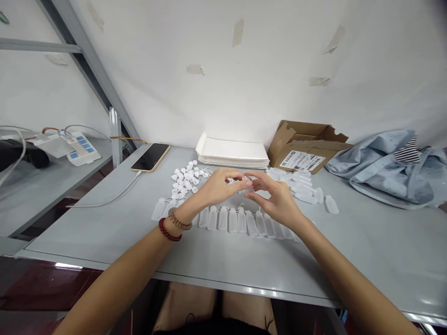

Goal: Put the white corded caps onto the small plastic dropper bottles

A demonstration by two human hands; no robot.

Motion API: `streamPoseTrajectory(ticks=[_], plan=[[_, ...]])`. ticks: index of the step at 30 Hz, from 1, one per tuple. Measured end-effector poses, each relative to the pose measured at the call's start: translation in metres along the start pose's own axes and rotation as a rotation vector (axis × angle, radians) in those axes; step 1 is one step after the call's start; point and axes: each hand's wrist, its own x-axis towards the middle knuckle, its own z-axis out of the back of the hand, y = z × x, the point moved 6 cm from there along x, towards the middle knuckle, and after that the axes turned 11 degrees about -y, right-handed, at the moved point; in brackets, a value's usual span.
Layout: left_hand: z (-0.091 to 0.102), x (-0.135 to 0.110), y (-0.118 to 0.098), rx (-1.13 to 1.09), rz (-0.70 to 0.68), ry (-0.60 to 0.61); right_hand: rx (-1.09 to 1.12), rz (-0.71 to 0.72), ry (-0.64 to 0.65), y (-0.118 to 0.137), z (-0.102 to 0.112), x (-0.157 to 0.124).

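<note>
Two bare hands meet over a grey counter, lifting a small, cloudy plastic bottle just above a row of similar bottles. The left hand has its thumb and forefinger drawn nearly together on the bottle; the right hand curves around the other side, fingers slightly parted with the bottle between them. How firmly each one grips cannot be told.

The counter has a smooth, shiny top and stands against a white wall marked with scraps of old tape. Along the wall sit a stack of white envelopes, an open cardboard box with a label, and a crumpled pale blue cloth. A loose heap of white caps lies left of the hands, near a phone with a white cable. More bottles lie scattered before the box. At far left, a metal frame rises beside a second grey surface holding a power strip.
</note>
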Motion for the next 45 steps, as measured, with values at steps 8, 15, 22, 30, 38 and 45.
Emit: streamPoseTrajectory(ticks=[8, 15, 22, 30, 38, 45], plan=[[0.02, 0.007, 0.008, -0.114, 0.063, -0.049, 0.419, -0.411, -0.025, -0.016, 0.003, 0.001], [0.015, 0.003, -0.006, -0.108, -0.075, -0.031, 0.929, -0.648, 0.116, -0.018, -0.007, -0.001], [0.001, -0.008, -0.025, 0.168, -0.297, -0.186, 0.994, -0.681, 0.212, -0.016, -0.014, -0.004], [-0.008, -0.016, -0.029, 0.631, -0.651, -0.194, 0.746, -0.556, -0.003, -0.015, -0.01, -0.002], [-0.016, -0.016, -0.034, 0.673, -0.656, -0.203, 0.683, -0.582, -0.048, -0.017, -0.001, 0.001], [-0.03, -0.005, -0.049, 0.609, -0.627, -0.178, 0.59, -0.551, -0.008, -0.021, 0.027, 0.005]])
